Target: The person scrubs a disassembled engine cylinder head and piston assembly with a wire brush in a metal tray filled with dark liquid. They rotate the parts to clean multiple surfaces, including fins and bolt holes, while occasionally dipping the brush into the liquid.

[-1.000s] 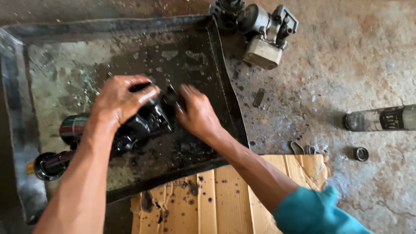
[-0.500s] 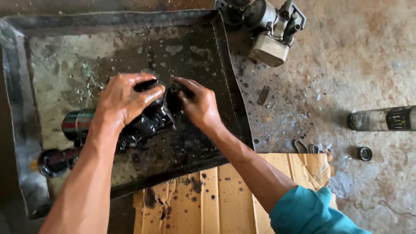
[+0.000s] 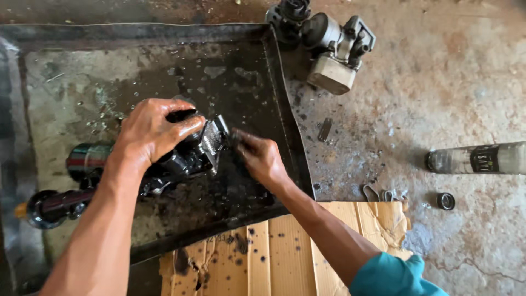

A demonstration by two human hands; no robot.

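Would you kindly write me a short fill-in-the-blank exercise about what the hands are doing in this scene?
1. The left hand grips a greasy black metal engine part over a shallow, wet metal ____.
2. The right hand belongs to an arm in a ____ sleeve.
3. A stained sheet of brown ____ lies under the tray's near edge.
4. A grey metal pump assembly sits on the concrete floor, ____ the tray.

Missing words: tray; teal; cardboard; outside

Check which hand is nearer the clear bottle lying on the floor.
Right. The right hand is in the tray, on the side toward the bottle; the left hand grips the oily part farther away.
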